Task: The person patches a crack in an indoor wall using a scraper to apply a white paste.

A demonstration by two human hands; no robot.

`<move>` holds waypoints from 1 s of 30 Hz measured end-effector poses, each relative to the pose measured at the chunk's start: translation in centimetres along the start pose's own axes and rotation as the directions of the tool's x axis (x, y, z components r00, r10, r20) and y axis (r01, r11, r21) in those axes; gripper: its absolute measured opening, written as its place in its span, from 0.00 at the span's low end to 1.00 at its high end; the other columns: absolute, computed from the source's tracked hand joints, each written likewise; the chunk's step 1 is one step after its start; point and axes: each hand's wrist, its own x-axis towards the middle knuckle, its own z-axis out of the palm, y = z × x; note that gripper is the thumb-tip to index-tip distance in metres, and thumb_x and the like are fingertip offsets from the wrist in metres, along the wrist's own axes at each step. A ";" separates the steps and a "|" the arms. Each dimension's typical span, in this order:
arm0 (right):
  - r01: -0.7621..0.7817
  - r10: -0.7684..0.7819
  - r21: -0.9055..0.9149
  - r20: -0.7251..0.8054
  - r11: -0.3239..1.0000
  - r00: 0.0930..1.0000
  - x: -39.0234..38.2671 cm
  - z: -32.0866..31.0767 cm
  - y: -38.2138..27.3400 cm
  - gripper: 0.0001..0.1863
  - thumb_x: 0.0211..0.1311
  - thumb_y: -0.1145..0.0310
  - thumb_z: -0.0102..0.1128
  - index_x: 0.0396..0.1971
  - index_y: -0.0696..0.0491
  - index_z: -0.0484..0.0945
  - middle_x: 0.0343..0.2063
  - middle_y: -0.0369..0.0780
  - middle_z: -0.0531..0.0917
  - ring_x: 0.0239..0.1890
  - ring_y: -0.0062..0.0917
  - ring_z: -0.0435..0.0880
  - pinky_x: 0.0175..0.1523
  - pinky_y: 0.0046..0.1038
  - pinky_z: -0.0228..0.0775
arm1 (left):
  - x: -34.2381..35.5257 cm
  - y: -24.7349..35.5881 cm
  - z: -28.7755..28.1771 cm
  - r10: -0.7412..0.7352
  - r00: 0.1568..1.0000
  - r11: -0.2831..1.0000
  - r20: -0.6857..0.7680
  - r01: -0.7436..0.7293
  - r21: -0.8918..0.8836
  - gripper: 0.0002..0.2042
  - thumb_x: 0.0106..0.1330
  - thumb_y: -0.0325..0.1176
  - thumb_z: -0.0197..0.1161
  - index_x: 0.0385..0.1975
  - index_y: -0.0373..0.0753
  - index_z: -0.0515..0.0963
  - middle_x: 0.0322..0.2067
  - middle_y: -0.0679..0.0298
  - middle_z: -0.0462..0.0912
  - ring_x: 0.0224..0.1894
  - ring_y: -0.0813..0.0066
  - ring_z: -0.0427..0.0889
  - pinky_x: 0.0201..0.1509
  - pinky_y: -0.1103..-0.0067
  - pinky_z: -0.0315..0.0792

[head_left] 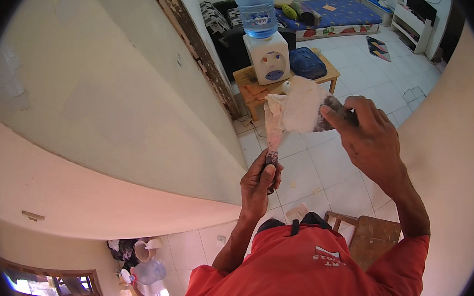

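I see putty knife [273, 117] and scraper [310, 91] held side by side
Left hand [258, 184] wraps the knife's handle [271, 157], right hand [372, 137] clamps the scraper's dark grip [334, 104], likely keeping fingers off white paste [300, 111].

The broad scraper [301, 107] is white and dark grey, the putty knife [274, 117] cream with a dark, pale-spotted handle [272, 157]. The shirt [294, 269] is red with a white print [328, 256], the bottle [257, 17] translucent blue, the dispenser [267, 50] white, the mattress [342, 13] patterned blue.
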 end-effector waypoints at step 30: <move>0.190 0.077 0.918 -0.231 0.349 0.970 23.7 -2.9 -9.2 0.22 0.68 0.67 0.53 0.58 0.63 0.73 0.19 0.44 0.77 0.22 0.25 0.76 0.30 0.27 0.67 | -4.4 -5.1 -3.6 -0.210 0.976 0.978 -0.063 0.210 0.003 0.24 0.74 0.34 0.54 0.66 0.31 0.63 0.36 0.68 0.78 0.27 0.86 0.69 0.28 0.88 0.60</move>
